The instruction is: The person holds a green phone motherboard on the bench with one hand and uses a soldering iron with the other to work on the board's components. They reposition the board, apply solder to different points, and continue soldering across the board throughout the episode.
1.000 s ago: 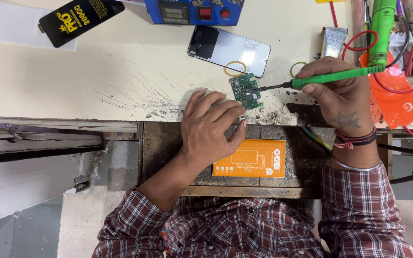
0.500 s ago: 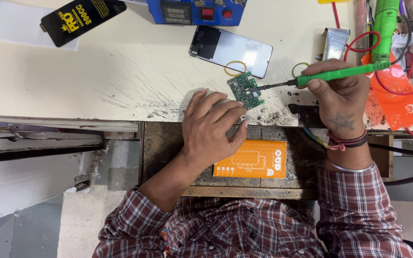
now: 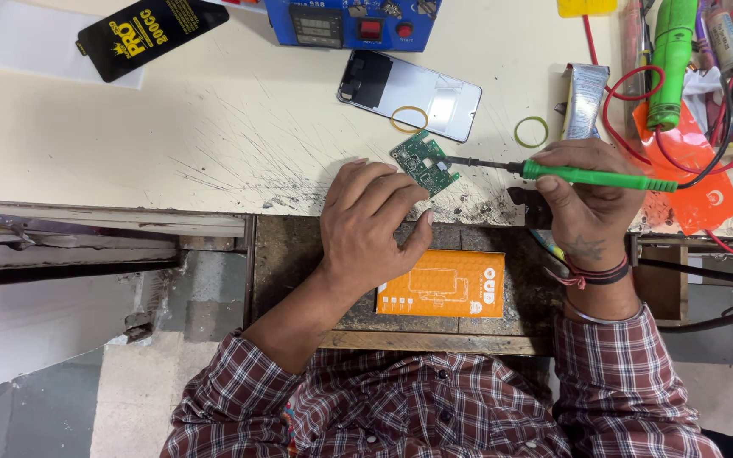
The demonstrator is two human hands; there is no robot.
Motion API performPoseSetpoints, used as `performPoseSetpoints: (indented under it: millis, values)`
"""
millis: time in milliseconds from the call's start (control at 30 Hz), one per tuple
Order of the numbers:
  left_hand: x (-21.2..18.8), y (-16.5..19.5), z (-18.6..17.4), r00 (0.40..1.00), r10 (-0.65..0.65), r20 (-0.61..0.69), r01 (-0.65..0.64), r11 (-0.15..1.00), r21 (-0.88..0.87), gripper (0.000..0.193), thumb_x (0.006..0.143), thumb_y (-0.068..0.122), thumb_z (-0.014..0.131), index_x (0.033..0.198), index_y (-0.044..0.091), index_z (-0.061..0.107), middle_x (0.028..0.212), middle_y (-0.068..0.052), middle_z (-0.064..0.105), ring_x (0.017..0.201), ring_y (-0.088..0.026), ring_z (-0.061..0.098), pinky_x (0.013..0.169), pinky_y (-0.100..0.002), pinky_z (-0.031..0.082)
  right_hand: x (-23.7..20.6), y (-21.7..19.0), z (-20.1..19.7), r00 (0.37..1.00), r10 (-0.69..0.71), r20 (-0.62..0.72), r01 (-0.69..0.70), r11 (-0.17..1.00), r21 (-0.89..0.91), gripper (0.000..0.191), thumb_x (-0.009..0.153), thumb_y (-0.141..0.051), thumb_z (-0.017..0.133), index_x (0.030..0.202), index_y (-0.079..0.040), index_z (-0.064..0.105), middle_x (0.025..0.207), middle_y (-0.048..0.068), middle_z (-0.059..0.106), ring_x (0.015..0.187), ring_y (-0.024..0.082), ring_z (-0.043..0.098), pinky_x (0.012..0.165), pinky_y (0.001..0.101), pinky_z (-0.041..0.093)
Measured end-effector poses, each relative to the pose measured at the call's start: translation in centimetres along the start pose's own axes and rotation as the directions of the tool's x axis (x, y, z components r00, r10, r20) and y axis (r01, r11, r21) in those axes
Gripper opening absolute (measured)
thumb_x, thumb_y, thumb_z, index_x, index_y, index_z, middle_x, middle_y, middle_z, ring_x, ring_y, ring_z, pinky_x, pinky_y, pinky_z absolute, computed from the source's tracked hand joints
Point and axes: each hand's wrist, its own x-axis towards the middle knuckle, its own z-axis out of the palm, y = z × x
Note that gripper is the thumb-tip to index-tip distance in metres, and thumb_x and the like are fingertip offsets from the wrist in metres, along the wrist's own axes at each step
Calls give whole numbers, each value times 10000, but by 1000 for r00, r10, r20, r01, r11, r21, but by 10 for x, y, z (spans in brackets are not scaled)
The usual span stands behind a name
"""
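— Green circuit board (image 3: 423,162) lies on the scratched cream bench top (image 3: 214,127), just beyond the fingertips of the left hand (image 3: 369,222). Is that hand gripping it?

— Pinning it, more like. The fingers are spread flat and the foremost ones press on the board's near edge; nothing is clenched around it.

— And the right hand (image 3: 587,197)?

— Closed around the green handle of a soldering iron (image 3: 583,175), held like a pen. The iron's long axis runs almost level across the bench, handle to the right, dark metal tip pointing left and meeting the board's right edge.

— So which hand is nearer the board?

— The left, which touches it. The right sits well off to the side and reaches it only through the iron's shaft.

— How is the board turned?

— Skewed, one corner toward the phone (image 3: 409,93) lying face down behind it, another toward the iron's tip. A yellow rubber band (image 3: 409,119) rests on the phone just beyond the board.

— Anything below the hands?

— An orange card box (image 3: 453,283) in the open drawer, between the two forearms.
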Motion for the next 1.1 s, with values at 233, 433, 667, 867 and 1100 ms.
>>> performPoseSetpoints:
  millis: [233,433,667,867,1100]
  values:
    - [1,1,-1,1000,-22,11,21,998,66,190,897,227,771,1026,90,742,1039,-52,710,1162,-255,602,1087,-483,480,-3,0,1,999,7,-46,-8,1000,-23,175,1094,-145,752,1038,10,694,1028,112,702,953,166,661,871,250,528]
    - [-1,1,1,999,-45,17,43,995,95,215,927,238,747,1093,101,728,1056,-58,721,1223,-268,599,1129,-493,461,-6,2,-2,997,11,-71,-12,1000,-3,207,1117,-129,701,986,26,664,986,139,691,831,152,623,760,235,491]
    - [-1,2,2,995,-77,55,70,989,127,291,952,291,717,1189,123,694,1116,-44,748,1284,-270,596,1157,-516,423,-11,11,-2,992,-30,-124,44,992,116,256,1138,-141,684,954,22,614,913,141,670,775,195,671,733,269,548]
    - [-7,-1,4,995,-84,57,77,991,111,399,964,320,706,1292,100,649,1156,-87,739,1283,-282,600,1178,-525,396,-12,21,-2,975,-80,-209,107,986,124,244,1115,-151,683,964,28,616,905,143,680,758,196,659,730,288,558]
    - [-8,-3,9,992,101,81,-93,990,-103,250,961,299,750,1184,189,724,991,13,768,1179,-184,644,1176,-485,395,-12,15,0,977,-90,-194,100,994,38,260,1148,-152,707,981,31,630,924,140,694,789,170,608,737,262,497]
